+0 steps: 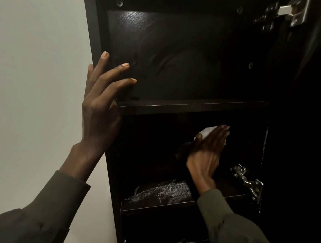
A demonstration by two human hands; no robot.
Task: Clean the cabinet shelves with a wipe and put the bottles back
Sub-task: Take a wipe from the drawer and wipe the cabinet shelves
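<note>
Dark wood-grain cabinet (178, 56) stands open as the right hand (206, 152) presses a white wipe (206, 132) flat-fingered against the far wall of the middle compartment. The left hand (103, 97), fingers spread, braces the cabinet's left edge. No bottles visible; wiping unfinished, restocking apparently remains.

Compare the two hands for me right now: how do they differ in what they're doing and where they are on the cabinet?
The left hand holds nothing, fingers spread, resting on the cabinet's left edge by the upper shelf; the right hand presses a white wipe with flat fingers.
The left hand sits higher, at the front; the right hand reaches deep into the darker compartment below that shelf.
Both have straight fingers and dark sleeves.
</note>
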